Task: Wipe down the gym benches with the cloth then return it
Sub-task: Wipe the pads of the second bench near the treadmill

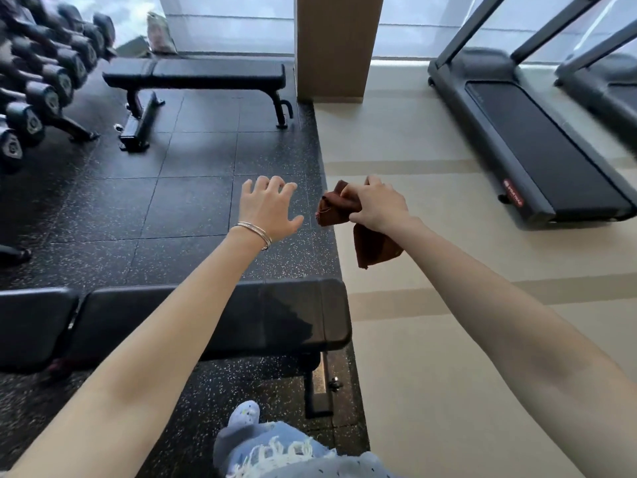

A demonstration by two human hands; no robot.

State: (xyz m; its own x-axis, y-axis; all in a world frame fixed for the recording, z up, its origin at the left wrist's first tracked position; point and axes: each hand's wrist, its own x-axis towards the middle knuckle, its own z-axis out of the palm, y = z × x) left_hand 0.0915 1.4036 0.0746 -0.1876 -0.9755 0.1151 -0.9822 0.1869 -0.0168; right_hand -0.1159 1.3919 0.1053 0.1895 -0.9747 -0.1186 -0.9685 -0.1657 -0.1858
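My right hand point(375, 205) grips a crumpled brown cloth point(332, 210) in the air, with one end hanging down below the wrist. To its left my left hand point(267, 208) is held out with its fingers spread and holds nothing; thin bangles ring its wrist. Both hands hover beyond a black padded bench point(293, 312) that runs across the lower part of the view under my forearms. A second black flat bench point(206, 72) stands farther back near the window.
A rack of dumbbells point(44, 81) lines the left side. A wooden pillar point(336, 46) stands behind the far bench. Treadmills point(537, 150) sit on the beige floor at right. Black speckled rubber tiles point(172, 188) lie between the benches. My knee in ripped jeans point(275, 450) shows at bottom.
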